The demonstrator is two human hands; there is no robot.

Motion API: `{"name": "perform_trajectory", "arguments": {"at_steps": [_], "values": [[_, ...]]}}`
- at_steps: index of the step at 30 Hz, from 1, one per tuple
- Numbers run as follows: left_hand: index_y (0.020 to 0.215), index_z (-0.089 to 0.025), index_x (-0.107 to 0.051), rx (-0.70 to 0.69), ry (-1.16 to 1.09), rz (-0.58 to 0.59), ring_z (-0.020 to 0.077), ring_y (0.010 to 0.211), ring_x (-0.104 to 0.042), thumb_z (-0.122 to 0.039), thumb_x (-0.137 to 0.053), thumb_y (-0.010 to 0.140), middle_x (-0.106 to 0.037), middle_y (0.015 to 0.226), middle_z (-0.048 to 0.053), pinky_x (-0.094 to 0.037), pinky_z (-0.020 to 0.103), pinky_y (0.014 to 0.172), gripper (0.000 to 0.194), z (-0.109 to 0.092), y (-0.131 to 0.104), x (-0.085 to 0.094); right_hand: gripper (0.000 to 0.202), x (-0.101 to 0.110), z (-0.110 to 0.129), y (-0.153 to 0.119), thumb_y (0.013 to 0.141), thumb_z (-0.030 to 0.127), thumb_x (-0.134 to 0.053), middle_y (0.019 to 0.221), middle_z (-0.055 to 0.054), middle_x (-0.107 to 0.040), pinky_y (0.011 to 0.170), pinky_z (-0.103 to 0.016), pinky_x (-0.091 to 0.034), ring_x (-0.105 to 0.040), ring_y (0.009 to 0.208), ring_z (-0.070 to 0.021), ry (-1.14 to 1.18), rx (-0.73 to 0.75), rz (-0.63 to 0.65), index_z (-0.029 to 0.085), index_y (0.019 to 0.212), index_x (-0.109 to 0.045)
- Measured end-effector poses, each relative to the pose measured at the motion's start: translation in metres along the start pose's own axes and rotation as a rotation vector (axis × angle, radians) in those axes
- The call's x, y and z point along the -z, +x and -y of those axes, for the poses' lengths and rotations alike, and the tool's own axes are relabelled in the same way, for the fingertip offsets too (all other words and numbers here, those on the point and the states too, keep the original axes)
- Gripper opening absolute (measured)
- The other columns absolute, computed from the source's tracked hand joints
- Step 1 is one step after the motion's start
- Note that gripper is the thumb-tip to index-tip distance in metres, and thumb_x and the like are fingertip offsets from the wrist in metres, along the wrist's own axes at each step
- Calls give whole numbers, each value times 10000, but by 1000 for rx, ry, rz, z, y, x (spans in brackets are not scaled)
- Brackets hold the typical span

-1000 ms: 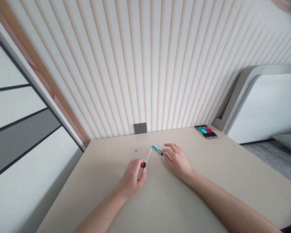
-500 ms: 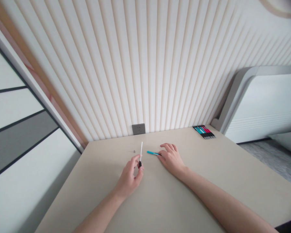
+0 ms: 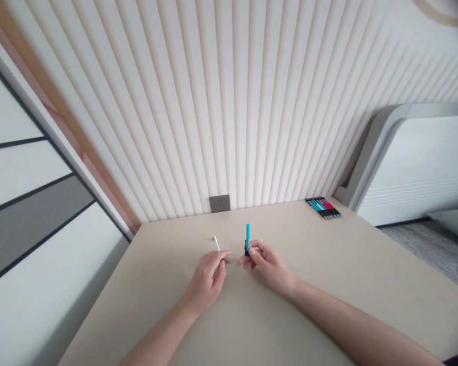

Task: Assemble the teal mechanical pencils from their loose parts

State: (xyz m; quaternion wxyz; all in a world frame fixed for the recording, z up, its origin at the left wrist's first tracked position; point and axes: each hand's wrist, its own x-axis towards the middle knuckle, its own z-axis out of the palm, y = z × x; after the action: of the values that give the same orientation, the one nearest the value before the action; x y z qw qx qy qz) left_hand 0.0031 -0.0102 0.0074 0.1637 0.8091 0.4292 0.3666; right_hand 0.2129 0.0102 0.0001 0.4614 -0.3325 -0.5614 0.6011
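Observation:
My left hand (image 3: pixel 209 275) pinches a pen part whose black end is now mostly hidden by the fingers. Its thin white refill (image 3: pixel 217 244) sticks out and leans up to the left. Close by the refill's far end lies a tiny grey cone-shaped piece (image 3: pixel 213 239), partly hard to make out. In the fingers of my right hand (image 3: pixel 270 267) is a teal pen barrel (image 3: pixel 248 235), held upright, with a black clip at its lower end. A small pale bit (image 3: pixel 261 240) shows just behind those fingers, too small to name.
Several teal and red pens with black grips (image 3: pixel 324 208) lie in a row at the table's back right. A dark socket (image 3: pixel 220 203) is on the ribbed wall (image 3: pixel 191 127) behind the table (image 3: pixel 168 239). A bed headboard (image 3: pixel 423 162) stands at the right.
My right hand has picked the teal barrel up off the table and turned it upright. The refill in my left hand has tipped from nearly upright to leaning left, lower down.

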Motion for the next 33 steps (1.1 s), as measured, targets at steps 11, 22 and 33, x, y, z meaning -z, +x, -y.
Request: {"name": "perform_trajectory", "arguments": {"at_steps": [11,22,33], "values": [[943,-181,-550,-109,131,-24,200,856,-517,-245,-401,981,-556,881,64,-436,323,794,167,-7,2,-3,151,-5,5,-10,916,283,-526,895,-28,-656,718,-264,-456,-574,785,-144,-621,203,39,205,968,-645],[989,-176,-573,-206,201,-87,186,832,-550,-227,-447,980,-587,870,59,-438,314,768,137,-6,3,-2,178,32,10,5,932,293,-510,951,-65,-678,869,-355,-444,-594,917,-206,-1048,360,-150,221,1008,-654],[1022,-176,-577,-277,297,-64,179,784,-543,-191,-464,972,-571,812,41,-411,322,739,124,-6,5,-1,187,67,-5,20,901,296,-536,891,-56,-689,799,-325,-458,-613,851,-197,-1123,164,-163,208,871,-698]]}}
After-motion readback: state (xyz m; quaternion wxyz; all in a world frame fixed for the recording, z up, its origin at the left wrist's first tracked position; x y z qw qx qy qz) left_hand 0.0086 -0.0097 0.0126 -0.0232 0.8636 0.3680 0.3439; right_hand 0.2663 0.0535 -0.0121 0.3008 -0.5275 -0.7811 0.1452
